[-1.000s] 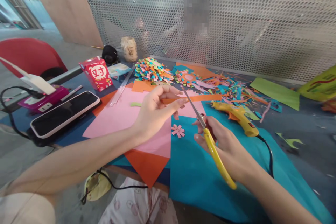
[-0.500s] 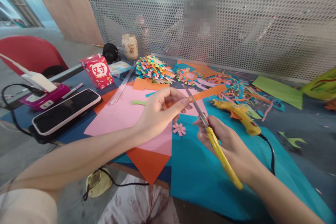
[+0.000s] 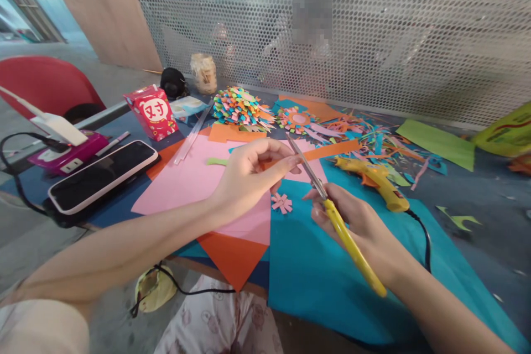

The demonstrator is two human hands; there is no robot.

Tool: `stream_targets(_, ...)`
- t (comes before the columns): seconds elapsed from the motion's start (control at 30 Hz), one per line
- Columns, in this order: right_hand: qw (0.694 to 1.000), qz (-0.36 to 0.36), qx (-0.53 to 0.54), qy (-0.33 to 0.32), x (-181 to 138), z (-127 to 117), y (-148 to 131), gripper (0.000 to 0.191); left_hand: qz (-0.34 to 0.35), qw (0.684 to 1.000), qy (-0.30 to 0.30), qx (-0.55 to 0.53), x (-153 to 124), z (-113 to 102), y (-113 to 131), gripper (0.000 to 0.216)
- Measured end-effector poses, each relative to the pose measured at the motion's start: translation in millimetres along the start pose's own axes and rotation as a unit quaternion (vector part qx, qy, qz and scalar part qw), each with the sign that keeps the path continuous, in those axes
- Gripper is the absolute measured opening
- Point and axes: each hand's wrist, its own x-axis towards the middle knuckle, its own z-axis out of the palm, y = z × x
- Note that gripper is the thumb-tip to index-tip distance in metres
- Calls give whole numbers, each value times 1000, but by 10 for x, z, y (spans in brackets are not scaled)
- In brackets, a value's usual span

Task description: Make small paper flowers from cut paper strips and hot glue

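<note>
My left hand point(image 3: 249, 174) pinches one end of a long orange paper strip point(image 3: 332, 149) above the pink sheet point(image 3: 194, 182). My right hand point(image 3: 357, 221) grips yellow-handled scissors point(image 3: 332, 215), and their metal blades meet the strip right beside my left fingertips. A small pink paper flower point(image 3: 282, 203) lies on the teal sheet point(image 3: 332, 282) just below both hands.
A yellow glue gun point(image 3: 375, 181) with a black cord lies right of the scissors. Paper flowers point(image 3: 240, 108) and several coloured scraps point(image 3: 365, 141) lie behind. A phone point(image 3: 99, 177), red box point(image 3: 152, 112) and charger point(image 3: 62, 149) sit at left. A perforated metal screen point(image 3: 373, 27) backs the table.
The scissors have closed and moved slightly left against the strip. The strip's free end has lifted a little to the right. My left hand stays in place.
</note>
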Motion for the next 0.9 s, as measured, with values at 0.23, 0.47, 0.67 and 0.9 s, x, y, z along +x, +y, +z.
stream_targets(0.23,1000,-1,1,9,2,-3,-32,35,4,1000,0,8,-5,3,-12,11)
stream_targets(0.47,1000,-4,7,19,-1,-16,-37,34,1,1000,6,-21,7,13,-26,3)
stream_targets(0.67,1000,-6,6,12,7,-14,-20,34,2,999,20,-31,0,4,-22,4)
stream_targets(0.9,1000,0,-10,8,-8,-36,-29,36,-2,999,19,-33,5,0,-13,4)
